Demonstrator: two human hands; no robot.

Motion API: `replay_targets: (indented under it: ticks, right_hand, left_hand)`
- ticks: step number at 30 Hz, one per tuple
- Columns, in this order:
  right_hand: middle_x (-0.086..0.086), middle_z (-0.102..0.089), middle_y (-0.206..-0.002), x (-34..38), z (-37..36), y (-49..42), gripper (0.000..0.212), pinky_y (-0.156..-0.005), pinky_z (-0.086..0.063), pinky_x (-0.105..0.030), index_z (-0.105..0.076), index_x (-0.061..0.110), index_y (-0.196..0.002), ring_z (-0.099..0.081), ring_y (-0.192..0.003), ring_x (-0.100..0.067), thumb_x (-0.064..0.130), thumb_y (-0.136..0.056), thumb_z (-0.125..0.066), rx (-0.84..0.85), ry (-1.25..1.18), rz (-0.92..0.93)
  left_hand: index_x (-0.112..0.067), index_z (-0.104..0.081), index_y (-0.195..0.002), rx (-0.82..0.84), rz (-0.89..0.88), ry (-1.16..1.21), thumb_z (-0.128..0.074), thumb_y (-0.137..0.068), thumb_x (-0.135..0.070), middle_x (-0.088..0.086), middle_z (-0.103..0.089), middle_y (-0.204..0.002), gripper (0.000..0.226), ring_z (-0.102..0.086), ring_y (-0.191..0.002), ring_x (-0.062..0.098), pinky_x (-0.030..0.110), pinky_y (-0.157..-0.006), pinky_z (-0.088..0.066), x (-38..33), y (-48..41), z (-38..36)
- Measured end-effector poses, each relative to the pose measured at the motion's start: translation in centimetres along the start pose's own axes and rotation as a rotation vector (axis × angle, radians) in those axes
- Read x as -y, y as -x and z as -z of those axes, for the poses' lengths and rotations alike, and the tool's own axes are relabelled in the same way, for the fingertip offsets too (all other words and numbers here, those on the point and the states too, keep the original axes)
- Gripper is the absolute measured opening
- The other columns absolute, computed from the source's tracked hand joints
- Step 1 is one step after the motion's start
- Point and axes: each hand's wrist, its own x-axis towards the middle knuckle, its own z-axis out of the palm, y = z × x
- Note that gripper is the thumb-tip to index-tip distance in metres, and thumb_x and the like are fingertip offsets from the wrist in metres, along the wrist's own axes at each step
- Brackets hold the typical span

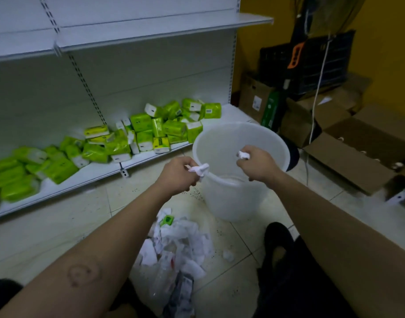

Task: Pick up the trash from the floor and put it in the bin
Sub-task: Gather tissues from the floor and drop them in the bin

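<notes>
- Green tissue packs [119, 143] are heaped in disorder along the bottom shelf [100, 177] of a white rack, at the far left and centre-left.
- The left hand [177, 175] is extended forward, level with the near-left rim of the bin. Its grip is clamped on a white scrap [200, 169], which is pinched at the fingertips. The scrap is seen directly against the rim; whether it touches the rim cannot be told.
- A trash pile [176, 246] is spread on the tiled floor [59, 226] below and between the two forearms, just in front of the bin. White paper pieces, clear plastic and one small green item can be made out in it.
- The bin [231, 203], a translucent white bucket, is stood upright on the floor, just beside the shelf edge. Its mouth is open.
- The right hand [257, 164] is held over the mouth of the bin. Its grip is clamped on a crumpled wad [243, 155] of white paper, which is positioned above the inside of the bin.
- A small wad [228, 255] lies alone on the floor, right of the pile.
- A black shoe [277, 242] is planted near this wad.
- Open cardboard boxes [362, 143] are grouped at the right, with a black crate [311, 63] stacked behind them against the yellow wall.
</notes>
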Motion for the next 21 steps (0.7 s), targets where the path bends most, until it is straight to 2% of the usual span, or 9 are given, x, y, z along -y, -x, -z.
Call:
replay_targets:
  ticks: [3,5,7,9,10,12,15,18,21]
  right_hand:
    - [-0.013,-0.058,-0.122,-2.1,-2.2,-0.7,0.034,-0.094,-0.049,-0.044,-0.057,0.009,-0.120,-0.056,-0.106,-0.033,0.027,-0.093,-0.045,0.089,-0.062,-0.075]
    - [-0.016,-0.057,-0.128,-2.9,-2.8,-1.9,0.034,-0.096,-0.042,-0.034,-0.056,0.007,-0.122,-0.054,-0.113,-0.034,0.022,-0.096,-0.041,0.107,-0.043,-0.009]
    - [-0.018,-0.055,-0.129,-4.0,-2.7,-3.5,0.031,-0.094,-0.041,-0.032,-0.055,0.007,-0.119,-0.053,-0.114,-0.034,0.015,-0.092,-0.042,0.132,0.030,0.036]
    - [-0.019,-0.052,-0.130,-5.9,-2.1,-4.8,0.035,-0.096,-0.040,-0.035,-0.050,0.009,-0.124,-0.051,-0.115,-0.035,0.011,-0.089,-0.045,0.189,0.086,0.013]
    - [-0.019,-0.047,-0.136,-6.9,-1.6,-5.2,0.044,-0.100,-0.038,-0.037,-0.044,0.013,-0.132,-0.048,-0.120,-0.035,0.011,-0.089,-0.047,0.222,0.094,-0.022]
    - [-0.016,-0.029,-0.151,-8.6,-0.6,-5.7,0.067,-0.109,-0.030,-0.040,-0.021,0.027,-0.148,-0.034,-0.134,-0.035,0.016,-0.090,-0.051,0.298,0.086,-0.082]
    - [-0.012,-0.013,-0.157,-9.9,0.3,-6.3,0.085,-0.114,-0.026,-0.043,0.000,0.039,-0.149,-0.025,-0.138,-0.036,0.023,-0.087,-0.056,0.386,0.062,-0.135]
    - [-0.013,-0.017,-0.154,-9.7,0.4,-6.1,0.092,-0.113,-0.030,-0.047,0.005,0.036,-0.149,-0.027,-0.136,-0.038,0.032,-0.084,-0.060,0.382,0.138,-0.148]
    - [-0.011,-0.016,-0.156,-8.0,0.2,-4.8,0.097,-0.114,-0.028,-0.048,0.002,0.033,-0.150,-0.024,-0.139,-0.036,0.043,-0.081,-0.066,0.368,0.173,-0.079]
  left_hand:
    - [-0.017,-0.066,-0.086,0.012,0.062,0.027,-0.070,-0.077,-0.033,0.016,-0.072,-0.087,0.018,-0.063,-0.069,0.024,0.034,-0.059,-0.055,0.1,-2.1,-1.9]
    - [-0.022,-0.067,-0.090,0.005,0.082,-0.001,-0.064,-0.078,-0.046,0.010,-0.071,-0.086,0.027,-0.068,-0.081,0.027,0.031,-0.061,-0.052,0.3,-4.1,-3.7]
    - [-0.026,-0.065,-0.100,0.004,0.061,-0.059,-0.061,-0.080,-0.043,0.001,-0.068,-0.086,0.027,-0.066,-0.094,0.029,0.031,-0.066,-0.047,0.5,-6.4,-5.5]
    - [-0.029,-0.061,-0.118,0.005,0.028,-0.170,-0.061,-0.082,-0.037,0.000,-0.069,-0.107,0.037,-0.064,-0.103,0.025,0.029,-0.076,-0.047,0.6,-8.9,-7.3]
    - [-0.028,-0.055,-0.129,0.012,0.005,-0.233,-0.062,-0.083,-0.035,0.002,-0.066,-0.121,0.047,-0.061,-0.111,0.023,0.028,-0.085,-0.046,0.5,-10.0,-8.0]
    - [-0.031,-0.039,-0.144,0.058,-0.046,-0.349,-0.062,-0.085,-0.034,0.003,-0.051,-0.143,0.063,-0.051,-0.127,0.021,0.025,-0.099,-0.039,0.3,-11.7,-9.2]
    - [-0.038,-0.022,-0.149,0.147,-0.100,-0.542,-0.061,-0.087,-0.036,0.007,-0.040,-0.151,0.073,-0.043,-0.134,0.028,0.030,-0.103,-0.037,0.4,-12.5,-10.2]
    - [-0.036,-0.021,-0.150,0.187,-0.130,-0.628,-0.060,-0.087,-0.037,0.009,-0.042,-0.148,0.074,-0.039,-0.135,0.028,0.040,-0.108,-0.037,1.0,-11.3,-10.1]
    - [-0.030,-0.025,-0.150,0.176,-0.160,-0.646,-0.062,-0.086,-0.039,0.007,-0.042,-0.149,0.074,-0.037,-0.136,0.026,0.042,-0.109,-0.036,1.7,-8.8,-8.8]
